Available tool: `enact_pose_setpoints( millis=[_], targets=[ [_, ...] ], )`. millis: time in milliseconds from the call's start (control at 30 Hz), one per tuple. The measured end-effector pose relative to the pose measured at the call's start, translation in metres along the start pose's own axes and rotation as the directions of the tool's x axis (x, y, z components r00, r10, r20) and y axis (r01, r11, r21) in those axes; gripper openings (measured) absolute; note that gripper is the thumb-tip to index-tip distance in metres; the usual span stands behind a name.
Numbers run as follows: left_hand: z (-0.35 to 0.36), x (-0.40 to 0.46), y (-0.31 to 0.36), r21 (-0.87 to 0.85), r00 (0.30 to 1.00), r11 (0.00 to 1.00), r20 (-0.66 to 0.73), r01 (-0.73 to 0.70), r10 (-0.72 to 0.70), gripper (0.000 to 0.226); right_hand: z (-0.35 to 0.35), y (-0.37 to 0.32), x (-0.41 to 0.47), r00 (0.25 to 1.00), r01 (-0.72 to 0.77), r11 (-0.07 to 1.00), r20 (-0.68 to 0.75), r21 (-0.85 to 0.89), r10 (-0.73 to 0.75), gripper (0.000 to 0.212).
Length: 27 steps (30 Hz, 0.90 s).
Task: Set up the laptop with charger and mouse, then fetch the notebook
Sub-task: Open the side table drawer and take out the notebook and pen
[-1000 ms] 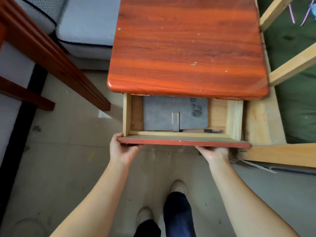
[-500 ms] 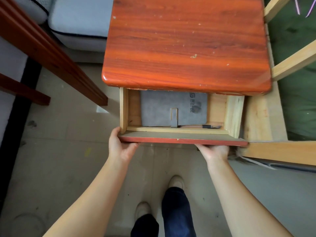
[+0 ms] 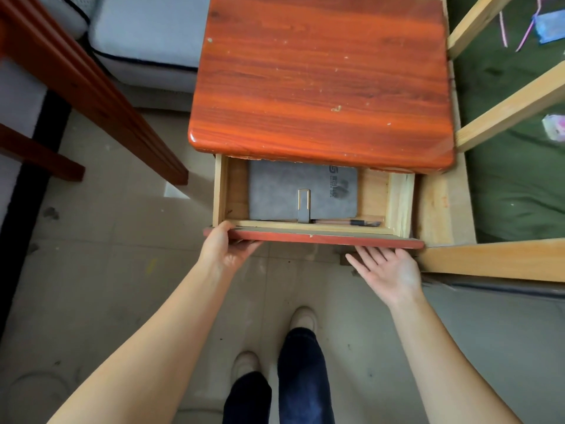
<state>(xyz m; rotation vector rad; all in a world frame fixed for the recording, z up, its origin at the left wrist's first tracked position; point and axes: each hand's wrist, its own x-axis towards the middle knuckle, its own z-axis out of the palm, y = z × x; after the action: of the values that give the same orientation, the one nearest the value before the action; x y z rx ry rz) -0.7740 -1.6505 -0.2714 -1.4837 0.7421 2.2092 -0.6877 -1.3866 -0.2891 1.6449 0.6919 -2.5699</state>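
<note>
A grey notebook (image 3: 284, 191) with a strap clasp lies flat inside the pulled-out drawer (image 3: 318, 235) of a red-topped wooden nightstand (image 3: 324, 78); its far end is hidden under the top. A pen (image 3: 348, 222) lies along the drawer's front wall. My left hand (image 3: 224, 250) grips the left end of the drawer's red front panel, thumb on top and fingers under. My right hand (image 3: 388, 270) is palm up with straight fingers just below the panel's right part, holding nothing.
A dark red wooden frame (image 3: 91, 96) runs diagonally at the left, beside grey cushions (image 3: 146, 35). Pale wooden bed slats (image 3: 504, 108) over green cloth stand to the right. My feet (image 3: 275, 347) are on the tiled floor below the drawer.
My right hand has let go of the drawer front and dropped away with its palm turned up. The left hand still holds the panel, and the drawer stays out.
</note>
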Motion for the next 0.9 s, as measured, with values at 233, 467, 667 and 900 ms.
enact_pose_setpoints(
  millis=[233, 467, 667, 900],
  targets=[
    [0.01, -0.008, 0.001, 0.023, 0.997, 1.0, -0.073, -0.017, 0.018, 0.023, 0.03, -0.008, -0.021, 0.999, -0.041, 0.999, 0.021, 0.006, 0.041, 0.051],
    [-0.006, 0.011, -0.002, 0.04, 0.996, 0.999, -0.079, 0.036, -0.032, 0.025, 0.043, 0.008, 0.0, 0.987, -0.039, 0.996, -0.158, -0.078, 0.026, 0.04],
    [-0.024, 0.032, -0.011, 0.137, 0.997, 0.989, -0.061, 0.055, -0.047, 0.012, 0.027, 0.022, 0.019, 0.984, -0.018, 0.996, -0.18, -0.082, 0.003, 0.04],
    [-0.026, 0.043, -0.013, 0.137, 0.995, 0.987, -0.075, 0.079, -0.07, 0.007, 0.021, 0.028, 0.026, 0.982, -0.018, 0.995, -0.19, -0.093, 0.0, 0.041]
  ],
)
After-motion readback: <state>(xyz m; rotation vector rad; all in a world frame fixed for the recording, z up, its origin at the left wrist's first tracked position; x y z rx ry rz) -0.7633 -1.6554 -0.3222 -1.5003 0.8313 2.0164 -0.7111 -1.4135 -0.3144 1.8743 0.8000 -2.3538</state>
